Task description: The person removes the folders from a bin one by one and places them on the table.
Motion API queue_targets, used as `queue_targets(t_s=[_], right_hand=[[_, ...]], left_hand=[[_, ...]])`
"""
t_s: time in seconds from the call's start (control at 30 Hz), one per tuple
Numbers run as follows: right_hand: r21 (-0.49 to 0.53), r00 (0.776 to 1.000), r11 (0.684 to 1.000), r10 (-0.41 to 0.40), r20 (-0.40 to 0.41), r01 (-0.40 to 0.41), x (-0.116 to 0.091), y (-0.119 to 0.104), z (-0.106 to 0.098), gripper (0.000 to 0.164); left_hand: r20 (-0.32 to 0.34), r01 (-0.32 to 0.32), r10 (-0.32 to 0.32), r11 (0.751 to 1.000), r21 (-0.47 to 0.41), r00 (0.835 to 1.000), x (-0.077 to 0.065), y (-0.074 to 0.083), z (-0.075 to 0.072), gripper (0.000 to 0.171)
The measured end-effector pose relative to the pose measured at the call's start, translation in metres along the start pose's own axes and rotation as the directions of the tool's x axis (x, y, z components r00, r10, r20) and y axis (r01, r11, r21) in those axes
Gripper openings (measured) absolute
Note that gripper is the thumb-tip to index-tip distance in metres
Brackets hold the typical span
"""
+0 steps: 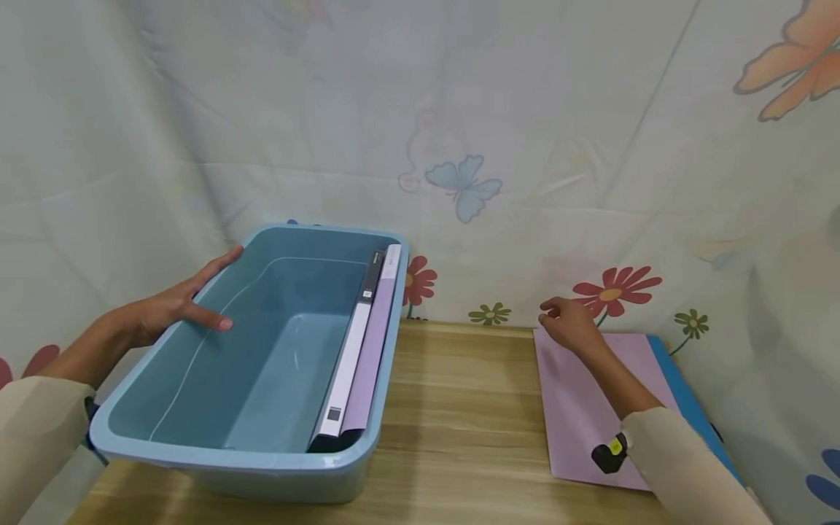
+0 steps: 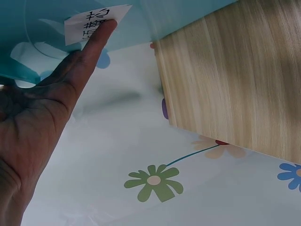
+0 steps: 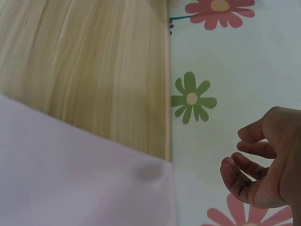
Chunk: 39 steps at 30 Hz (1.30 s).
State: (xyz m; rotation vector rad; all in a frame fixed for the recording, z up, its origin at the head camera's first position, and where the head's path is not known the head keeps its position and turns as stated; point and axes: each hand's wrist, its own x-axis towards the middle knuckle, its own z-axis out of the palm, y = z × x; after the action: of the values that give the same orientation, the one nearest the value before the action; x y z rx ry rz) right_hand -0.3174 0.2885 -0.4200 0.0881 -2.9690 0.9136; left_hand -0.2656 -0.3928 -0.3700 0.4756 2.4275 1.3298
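A light blue plastic bin [image 1: 262, 458] stands at the left of the table. My left hand [image 1: 172, 310] grips its left rim, thumb over the inside; in the left wrist view the fingers lie along the outer wall by a white paper label [image 2: 75, 29]. Inside, against the right wall, two file folders stand on edge: a black one with a white spine strip [image 1: 348, 364] and a purple one [image 1: 374, 343]. My right hand [image 1: 569, 324], fingers loosely bent and holding nothing, hovers over the far left corner of a flat pink-purple folder [image 1: 577, 430].
A blue folder [image 1: 689, 408] shows from under the right side of the pink-purple one. The wooden table [image 1: 453, 423] ends at the back against a white curtain [image 1: 341, 131] printed with flowers and butterflies, which also hangs at both sides.
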Motion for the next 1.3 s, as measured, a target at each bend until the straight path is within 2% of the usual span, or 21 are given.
queue_targets(t_s=[0.23, 0.5, 0.93, 1.3], right_hand=[[0.009, 0.998, 0.998, -0.063, 0.001, 0.063, 0.005, -0.023, 0.004, 0.045], [0.022, 0.995, 0.995, -0.099, -0.010, 0.100, 0.009, -0.046, 0.007, 0.045], [0.068, 0.994, 0.992, -0.110, 0.002, 0.109, 0.014, -0.072, 0.015, 0.044], [0.110, 0.988, 0.982, -0.156, 0.019, 0.153, 0.016, -0.103, 0.017, 0.043]], left_hand=[[-0.001, -0.001, 0.001, 1.000, 0.006, 1.000, -0.001, 0.000, 0.000, 0.126], [-0.005, 0.002, -0.001, 1.000, 0.018, 1.000, 0.000, -0.002, 0.000, 0.126], [-0.007, -0.001, 0.001, 1.000, 0.028, 1.000, 0.000, -0.001, -0.001, 0.126], [-0.009, 0.006, -0.006, 1.000, 0.012, 1.000, -0.001, -0.001, -0.002, 0.124]])
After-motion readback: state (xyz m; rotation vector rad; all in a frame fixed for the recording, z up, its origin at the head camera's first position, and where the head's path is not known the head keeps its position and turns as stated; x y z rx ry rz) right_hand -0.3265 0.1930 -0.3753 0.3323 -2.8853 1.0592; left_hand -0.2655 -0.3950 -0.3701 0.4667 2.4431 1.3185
